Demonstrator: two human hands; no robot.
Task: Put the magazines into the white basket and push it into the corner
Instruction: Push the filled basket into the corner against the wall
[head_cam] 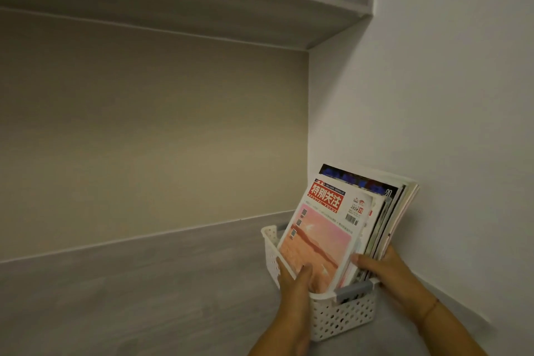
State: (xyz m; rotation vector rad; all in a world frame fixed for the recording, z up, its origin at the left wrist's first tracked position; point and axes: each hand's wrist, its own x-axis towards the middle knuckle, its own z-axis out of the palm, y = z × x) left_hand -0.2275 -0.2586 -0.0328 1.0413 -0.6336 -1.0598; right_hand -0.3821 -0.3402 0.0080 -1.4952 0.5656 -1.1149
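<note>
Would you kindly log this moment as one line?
magazines: upright in white basket | left hand: on basket | right hand: steadying magazines | basket near corner

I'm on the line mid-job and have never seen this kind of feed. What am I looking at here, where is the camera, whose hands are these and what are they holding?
There is no machine here: a person works with bare hands, and the single picture comes from a wide-angle camera worn on their head, looking forward and down. You see a grey counter that meets a beige back wall and a white side wall in a corner, with a shelf above it. On the counter, close to the side wall, stands a white basket with holes in its sides. A stack of magazines stands in it, leaning toward the side wall and sticking out above the rim. The left hand grips the basket's left rim, thumb against the front cover. The right hand holds the right edge of the stack.
</note>
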